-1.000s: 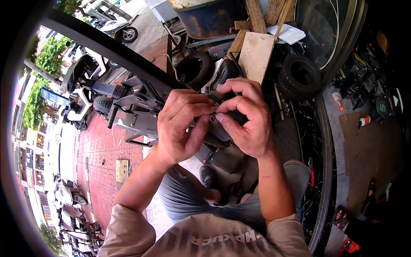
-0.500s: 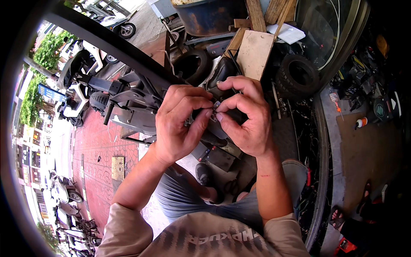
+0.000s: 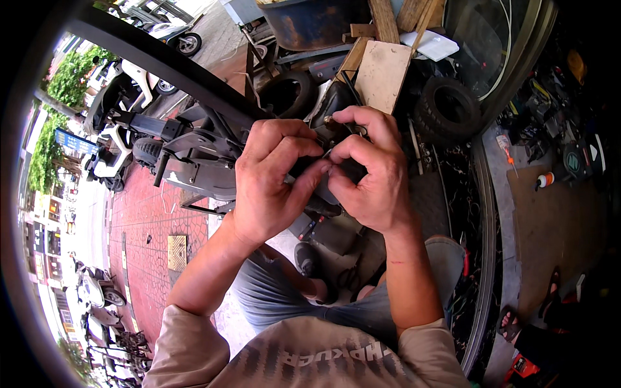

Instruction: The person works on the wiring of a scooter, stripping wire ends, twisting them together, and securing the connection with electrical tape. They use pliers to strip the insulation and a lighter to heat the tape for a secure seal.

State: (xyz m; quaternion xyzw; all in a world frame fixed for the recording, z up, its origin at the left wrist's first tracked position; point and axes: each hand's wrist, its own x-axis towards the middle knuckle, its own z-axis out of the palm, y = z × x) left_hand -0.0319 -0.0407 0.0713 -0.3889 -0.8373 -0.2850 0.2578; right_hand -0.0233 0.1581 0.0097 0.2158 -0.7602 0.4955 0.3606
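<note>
My left hand (image 3: pixel 275 181) and my right hand (image 3: pixel 372 174) meet in the middle of the view, raised above my knees. Thumb and forefinger of each are pinched together, tip to tip with the other hand. Between the fingertips sits a small metal part (image 3: pixel 327 154), mostly covered by the fingers, so its kind does not show. Behind the hands is a dark scooter frame (image 3: pixel 200 178) with a black seat-like piece (image 3: pixel 336 100) near it. Below them a dark grey box (image 3: pixel 333 238) stands on the ground.
Old tyres (image 3: pixel 447 111) lie beyond my hands, along with a pale board (image 3: pixel 381 74), wood offcuts and a rusty blue tub (image 3: pixel 317 26). At right, a screwdriver (image 3: pixel 507 150) and a small bottle (image 3: pixel 545 180) lie near another person's sandalled foot (image 3: pixel 509 324). Scissors (image 3: pixel 349 278) rest by my shoe.
The fingertips have drawn closer together and now cover more of the small metal part. Both hands have shifted only slightly, and the view has moved a little.
</note>
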